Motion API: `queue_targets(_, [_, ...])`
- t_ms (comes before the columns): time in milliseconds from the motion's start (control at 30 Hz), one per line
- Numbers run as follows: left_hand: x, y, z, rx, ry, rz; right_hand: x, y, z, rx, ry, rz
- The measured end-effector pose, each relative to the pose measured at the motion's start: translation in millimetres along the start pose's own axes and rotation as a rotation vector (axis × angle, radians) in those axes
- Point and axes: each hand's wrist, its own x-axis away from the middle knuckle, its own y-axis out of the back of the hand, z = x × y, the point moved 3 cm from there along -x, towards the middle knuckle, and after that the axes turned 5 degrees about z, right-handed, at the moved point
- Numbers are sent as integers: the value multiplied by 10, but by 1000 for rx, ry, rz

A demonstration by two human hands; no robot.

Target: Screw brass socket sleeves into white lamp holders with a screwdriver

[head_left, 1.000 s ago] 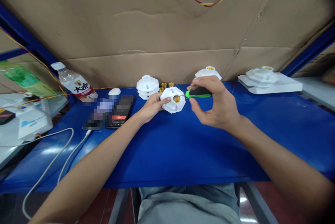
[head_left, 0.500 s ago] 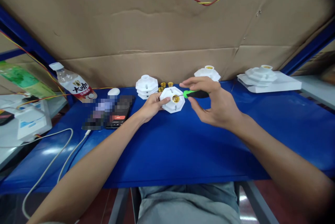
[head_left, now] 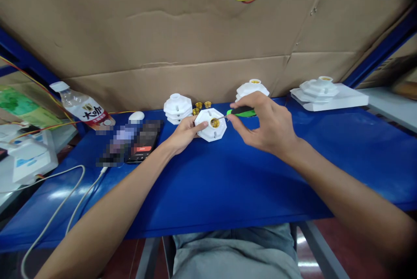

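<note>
A white octagonal lamp holder [head_left: 220,133] is tilted up to face me, a brass-coloured threaded sleeve in its centre. My left hand [head_left: 185,134] grips it by the left edge, thumb on the front face. In my right hand [head_left: 265,120] is a screwdriver [head_left: 243,112] with a green and black handle, its thin shaft pointing left into the sleeve. The fingers are closed around the handle, and the tip is hidden inside the socket. Just behind the held piece stand several loose brass-coloured sleeves [head_left: 207,104] and a stack of white lamp holders [head_left: 177,107].
More lamp holders stand at the back [head_left: 252,88] and on a white box [head_left: 342,96] at right. Two phones [head_left: 145,140], a white mouse [head_left: 136,116], a bottle [head_left: 85,107] and a white cable [head_left: 76,192] occupy the left of the blue table [head_left: 234,192].
My right fingers have closed around the screwdriver handle, which has turned so more green faces down. The view has shifted slightly; the lamp holder stays in my left hand.
</note>
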Motion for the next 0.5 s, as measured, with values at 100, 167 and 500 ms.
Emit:
queue_targets(100, [-10,8,6,0,12,-13,-36,9,-12,-240,54,71])
queue_targets(167, [-13,4,1,-4,3,-15,-49,24,-5,-282,55,99])
queue_targets(500, [8,-34,-31,-21,-24,17,-3,59,47,60,-48,32])
